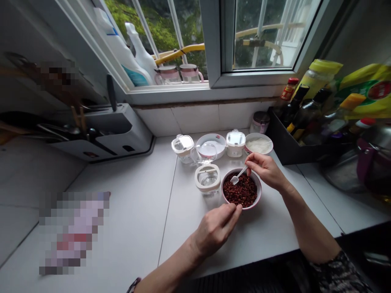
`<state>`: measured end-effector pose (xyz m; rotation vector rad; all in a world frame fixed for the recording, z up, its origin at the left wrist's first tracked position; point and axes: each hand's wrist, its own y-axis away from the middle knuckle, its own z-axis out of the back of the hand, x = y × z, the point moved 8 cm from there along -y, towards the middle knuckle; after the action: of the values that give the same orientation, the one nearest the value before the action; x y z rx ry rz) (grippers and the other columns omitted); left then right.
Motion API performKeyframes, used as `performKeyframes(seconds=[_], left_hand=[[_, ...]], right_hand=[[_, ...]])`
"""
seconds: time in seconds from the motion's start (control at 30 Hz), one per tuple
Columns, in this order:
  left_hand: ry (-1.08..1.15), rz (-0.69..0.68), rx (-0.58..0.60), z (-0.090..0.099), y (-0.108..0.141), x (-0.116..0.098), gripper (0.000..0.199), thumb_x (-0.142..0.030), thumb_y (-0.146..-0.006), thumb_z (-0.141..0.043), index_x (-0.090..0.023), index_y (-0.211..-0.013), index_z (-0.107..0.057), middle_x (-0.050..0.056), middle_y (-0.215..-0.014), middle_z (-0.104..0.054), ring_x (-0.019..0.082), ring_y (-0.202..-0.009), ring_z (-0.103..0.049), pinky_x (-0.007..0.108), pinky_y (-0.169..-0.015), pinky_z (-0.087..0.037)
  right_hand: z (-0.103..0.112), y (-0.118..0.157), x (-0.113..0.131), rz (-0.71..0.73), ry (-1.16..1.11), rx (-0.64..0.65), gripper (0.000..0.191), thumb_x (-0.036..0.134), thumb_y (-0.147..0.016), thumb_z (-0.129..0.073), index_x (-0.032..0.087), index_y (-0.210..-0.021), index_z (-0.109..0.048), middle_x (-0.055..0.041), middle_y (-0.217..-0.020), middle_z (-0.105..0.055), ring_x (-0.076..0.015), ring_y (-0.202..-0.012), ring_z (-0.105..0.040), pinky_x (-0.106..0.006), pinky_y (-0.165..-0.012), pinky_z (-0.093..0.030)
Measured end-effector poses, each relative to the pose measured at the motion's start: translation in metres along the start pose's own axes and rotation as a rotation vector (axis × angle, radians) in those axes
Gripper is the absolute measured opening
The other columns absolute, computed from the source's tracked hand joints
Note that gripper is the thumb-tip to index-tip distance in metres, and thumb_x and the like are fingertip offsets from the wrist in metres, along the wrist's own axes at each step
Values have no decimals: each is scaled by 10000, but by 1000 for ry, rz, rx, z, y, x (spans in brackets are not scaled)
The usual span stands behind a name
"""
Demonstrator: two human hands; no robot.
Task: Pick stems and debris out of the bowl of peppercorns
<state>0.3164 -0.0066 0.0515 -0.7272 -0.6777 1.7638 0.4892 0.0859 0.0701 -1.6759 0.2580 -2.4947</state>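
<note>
A bowl (241, 191) of dark red, grainy pieces stands on the white counter. My right hand (265, 171) pinches the handle of a small white spoon (235, 180), whose head is over the bowl's contents. With its fingers closed, my left hand (218, 226) is at the bowl's near rim; it may be gripping the rim. Just left of the bowl is a clear jar (208, 179) with a white rim and its lid (205, 151) swung up. Behind are two lidded jars (182, 147) (236, 143), a bowl of white powder (210, 146) and a bowl of pale white contents (259, 145).
A grey utensil and knife holder (122, 130) stands at the back left. On the right are a black rack (282, 142) of bottles and a metal pot (345, 162). A blurred-out item (76, 232) lies on the left counter. Spray bottles (142, 53) stand by the window.
</note>
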Motion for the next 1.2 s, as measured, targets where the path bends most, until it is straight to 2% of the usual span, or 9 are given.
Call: performKeyframes(seconds=[0.27, 0.53, 0.6, 0.7, 0.83, 0.97, 1.2], left_hand=[[35, 29, 13, 0, 0, 2, 347, -68, -974, -458, -94, -1317, -504, 93, -909, -672, 152, -733, -668, 243, -629, -575], [51, 46, 10, -2, 2, 3, 273, -76, -982, -458, -76, -1240, -546, 93, -901, -674, 147, -726, -656, 254, -614, -576], [58, 53, 9, -1, 1, 3, 267, -73, -979, -462, -76, -1229, -557, 91, -908, -672, 144, -734, -656, 250, -626, -575], [37, 23, 2, 2, -3, 0, 235, -56, -972, -456, -43, -1165, -589, 109, -912, -666, 153, -745, -657, 248, -620, -567], [29, 31, -8, 5, -6, 1, 212, -71, -987, -438, -46, -1117, -605, 97, -883, -666, 142, -720, -648, 242, -609, -559], [21, 26, 9, 3, -4, 0, 226, -73, -990, -432, -57, -1147, -594, 96, -886, -669, 142, -721, -654, 243, -611, -567], [43, 46, 9, 2, -3, 2, 240, -82, -989, -439, -70, -1185, -577, 91, -884, -673, 136, -716, -661, 233, -614, -573]], right_hand=[[9, -4, -13, -58, -189, -16, 243, 415, -815, -653, 184, -773, -590, 21, -558, -638, -145, -567, -613, -298, -644, -485], [12, -4, -15, -93, -243, -17, 241, 407, -803, -666, 178, -779, -593, 16, -564, -637, -141, -557, -609, -298, -635, -483], [14, -3, -15, -88, -213, -31, 226, 397, -814, -650, 181, -782, -591, 17, -562, -635, -144, -558, -607, -301, -637, -482], [15, -1, -4, -20, -31, -54, 142, 317, -858, -598, 191, -792, -597, 18, -588, -640, -145, -590, -603, -309, -675, -474], [3, 3, 12, 79, 117, 5, 129, 228, -873, -560, 202, -753, -600, 20, -587, -624, -146, -592, -586, -309, -673, -470], [-5, 3, 4, 3, 22, 42, 133, 268, -875, -557, 200, -765, -592, 15, -588, -624, -151, -580, -592, -296, -614, -467], [8, -5, -21, -113, -230, -10, 237, 411, -793, -664, 187, -779, -587, 18, -552, -640, -146, -562, -612, -297, -659, -475]])
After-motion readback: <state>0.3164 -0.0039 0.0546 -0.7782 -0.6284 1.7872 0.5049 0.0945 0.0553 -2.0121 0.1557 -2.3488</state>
